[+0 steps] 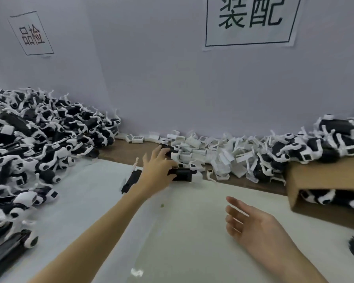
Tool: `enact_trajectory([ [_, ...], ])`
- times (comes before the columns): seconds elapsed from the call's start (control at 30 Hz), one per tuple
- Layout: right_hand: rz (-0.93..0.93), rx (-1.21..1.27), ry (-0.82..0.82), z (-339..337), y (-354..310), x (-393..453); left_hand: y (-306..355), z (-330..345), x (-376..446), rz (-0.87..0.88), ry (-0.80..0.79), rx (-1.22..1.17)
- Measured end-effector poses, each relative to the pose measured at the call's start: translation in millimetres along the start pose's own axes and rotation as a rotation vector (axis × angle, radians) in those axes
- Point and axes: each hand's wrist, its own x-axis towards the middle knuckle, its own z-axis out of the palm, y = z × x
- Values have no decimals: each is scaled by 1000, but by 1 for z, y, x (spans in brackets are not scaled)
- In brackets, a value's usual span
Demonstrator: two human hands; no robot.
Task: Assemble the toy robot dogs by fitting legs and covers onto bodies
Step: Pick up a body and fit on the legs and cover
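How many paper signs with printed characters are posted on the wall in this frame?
2. One small sign hangs tilted at the upper left; one large sign is at the upper right, its top cut off by the frame edge.

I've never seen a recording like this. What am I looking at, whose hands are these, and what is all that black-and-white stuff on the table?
There is no machine here, only a person. The single picture comes from a camera worn on their head, looking forward and down, so you see their own arms.

The left hand reaches forward to a black toy dog body at the edge of a heap of small white covers along the wall; its fingers touch the body, though whether it is gripped yet is unclear. The right hand hovers open and holds nothing.

On the left lies a big pile of toy dogs, with more on the right above a cardboard box. Two paper signs hang on the wall.
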Motion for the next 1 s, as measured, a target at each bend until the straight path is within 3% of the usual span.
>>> enact_trajectory([
  [0.2, -67, 43, 111, -9, -4, -11, 49, 16, -25, 162, 299, -119],
  [0.37, -229, -102, 269, -8, -13, -18, 103, 14, -40, 249, 320, -389],
  [0.6, -284, -229, 329, -22, -19, -38, 151, 29, -72, 525, 418, -363],
  [0.67, -300, -225, 326, -27, -19, -39, 151, 31, -74, 535, 449, -356],
  [0.8, -353, -165, 222, -28, -21, -40, 151, 28, -78, 285, 335, -710],
  [0.93, -379, -200, 176, -27, -20, -38, 152, 22, -80, -196, -107, -1287],
  [1.0, -386, -235, 179, -27, -17, -37, 150, 25, -77, -242, -234, -1445],
])
